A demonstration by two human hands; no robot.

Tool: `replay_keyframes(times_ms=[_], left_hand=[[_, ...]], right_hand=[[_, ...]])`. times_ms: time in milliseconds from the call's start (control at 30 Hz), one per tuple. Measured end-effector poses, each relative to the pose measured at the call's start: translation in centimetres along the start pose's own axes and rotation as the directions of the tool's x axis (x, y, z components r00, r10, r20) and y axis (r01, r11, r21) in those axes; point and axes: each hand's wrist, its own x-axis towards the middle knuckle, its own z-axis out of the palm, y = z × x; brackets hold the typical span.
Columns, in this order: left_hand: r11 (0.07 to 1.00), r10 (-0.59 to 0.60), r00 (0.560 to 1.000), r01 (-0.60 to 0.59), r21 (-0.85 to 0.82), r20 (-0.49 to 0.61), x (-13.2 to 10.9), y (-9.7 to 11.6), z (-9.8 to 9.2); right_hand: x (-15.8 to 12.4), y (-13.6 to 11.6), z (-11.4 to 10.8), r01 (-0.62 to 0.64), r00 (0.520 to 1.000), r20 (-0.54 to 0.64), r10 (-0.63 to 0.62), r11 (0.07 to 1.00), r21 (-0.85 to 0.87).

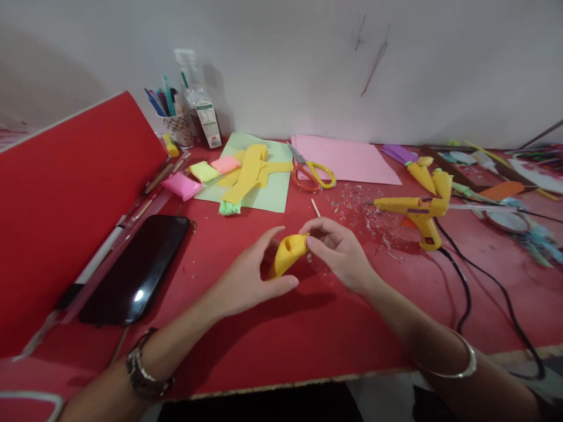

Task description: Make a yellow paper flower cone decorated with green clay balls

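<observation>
A curled yellow paper piece [288, 255] with a hollow in its top is held above the red table, tilted up to the right. My right hand [341, 252] pinches its upper right end between thumb and fingers. My left hand [253, 272] curves loosely around the lower left end, thumb and fingers spread apart; whether its palm touches the paper I cannot tell. Just beyond my right hand lies a short white stick [315, 207]. Flat yellow paper strips [248, 176] are stacked farther back on a pale green sheet [275, 199].
A yellow glue gun [409, 208] lies right, its black cable [464, 293] running to the front edge. Scissors [312, 173] rest by pink sheets [347, 158]. A phone [138, 266] lies left, below a red board [79, 205]. A glass bottle [202, 111] and pen cup [176, 126] stand behind.
</observation>
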Motion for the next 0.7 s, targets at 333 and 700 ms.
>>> replay_keyframes(times_ms=[333,700], left_hand=[[0.973,0.061,0.997,-0.051,0.224,-0.042,0.3,-0.6,-0.7],[0.902,0.11,0.993,-0.121,0.414,0.05,0.4,-1.2,-0.7]], right_hand=[[-0.8,0.0,0.1,0.463,0.886,0.184,-0.425,0.82,-0.338],[-0.7,0.1,-0.1,0.326,0.943,0.176,-0.282,0.893,-0.311]])
